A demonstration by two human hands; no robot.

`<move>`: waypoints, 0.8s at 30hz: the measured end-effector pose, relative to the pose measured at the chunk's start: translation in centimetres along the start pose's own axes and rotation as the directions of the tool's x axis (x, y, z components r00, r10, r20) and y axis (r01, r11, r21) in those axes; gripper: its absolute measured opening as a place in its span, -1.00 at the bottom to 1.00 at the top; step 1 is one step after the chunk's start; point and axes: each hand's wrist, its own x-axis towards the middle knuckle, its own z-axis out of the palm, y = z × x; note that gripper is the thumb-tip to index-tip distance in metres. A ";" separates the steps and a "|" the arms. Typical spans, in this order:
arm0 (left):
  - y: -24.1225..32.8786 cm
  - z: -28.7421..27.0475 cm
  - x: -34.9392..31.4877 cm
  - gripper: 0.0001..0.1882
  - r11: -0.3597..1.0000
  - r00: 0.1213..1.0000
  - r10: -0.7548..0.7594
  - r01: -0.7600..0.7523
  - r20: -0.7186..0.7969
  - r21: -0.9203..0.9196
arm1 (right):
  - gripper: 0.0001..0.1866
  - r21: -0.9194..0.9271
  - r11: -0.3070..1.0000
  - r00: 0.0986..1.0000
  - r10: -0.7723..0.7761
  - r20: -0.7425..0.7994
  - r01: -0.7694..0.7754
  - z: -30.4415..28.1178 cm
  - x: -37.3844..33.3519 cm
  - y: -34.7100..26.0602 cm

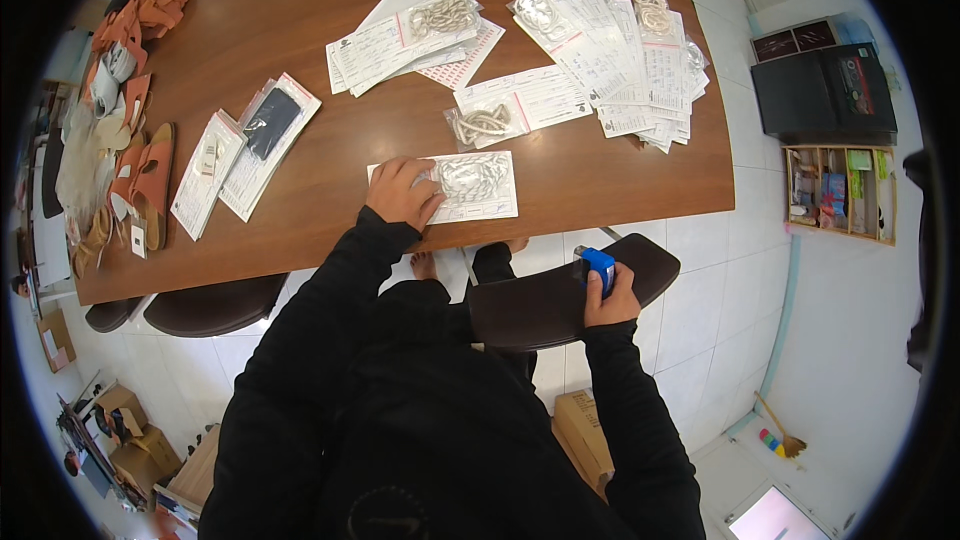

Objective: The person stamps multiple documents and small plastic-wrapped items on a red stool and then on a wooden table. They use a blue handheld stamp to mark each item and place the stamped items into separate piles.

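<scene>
My left hand (400, 192) rests on the left end of a white printed sheet (500, 208) at the table's near edge. A clear bag with a coiled white cord (472, 177) lies on that sheet, right beside my fingertips. The fingers are bent and my thumb stands apart from them. Beyond the near edge, over a dark chair, my right hand (613, 300) is closed around a small blue block-shaped tool (599, 264) with a dark and silvery end. What kind of tool it is I cannot make out.
Behind the sheet lies another bag of beige cord (485, 123). Piles of sheets with bagged cords (590, 40) spread across the far side of the brown table (300, 0). Left are sheets with a dark swatch (272, 122) and orange sandals (153, 175). A chair (540, 305) stands below.
</scene>
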 end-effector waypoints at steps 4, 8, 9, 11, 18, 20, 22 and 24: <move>0.4 0.4 0.2 -0.83 0.998 0.998 -0.062 0.062 -0.031 -0.022 | -0.58 0.006 1.000 1.000 0.013 0.008 -0.013 0.0 0.1 0.0; 0.7 0.3 0.4 -0.78 0.995 0.994 -0.101 0.100 -0.034 -0.013 | -0.59 0.317 0.941 0.992 0.128 0.002 -0.122 0.7 1.7 -0.9; 0.8 0.1 0.2 -0.77 0.996 0.995 -0.085 0.084 -0.055 -0.019 | -0.59 0.432 0.870 0.970 0.239 0.050 -0.236 0.9 2.0 -1.4; 0.7 -0.2 0.0 -0.74 0.998 0.996 -0.060 0.058 -0.066 -0.034 | -0.57 0.594 0.792 0.990 0.125 0.061 -0.137 1.8 3.4 -2.9; 0.6 -1.4 -2.2 -0.59 0.998 0.998 -0.050 0.051 -0.048 0.030 | -0.57 0.589 0.784 0.938 -0.326 0.118 0.198 4.7 9.1 -11.1; 0.6 -1.5 -2.9 -0.53 0.994 0.996 -0.074 0.077 -0.046 0.071 | -0.57 0.524 0.805 0.888 -0.424 0.180 0.278 5.1 9.8 -13.4; 0.6 -1.4 -3.3 -0.42 0.986 0.988 -0.137 0.142 -0.066 0.084 | -0.56 0.494 0.774 0.822 -0.538 0.184 0.396 5.5 10.1 -15.3; 0.6 -1.4 -3.7 -0.30 0.976 0.978 -0.197 0.202 -0.071 0.080 | -0.58 0.456 0.749 0.758 -0.616 0.215 0.480 6.2 10.3 -17.0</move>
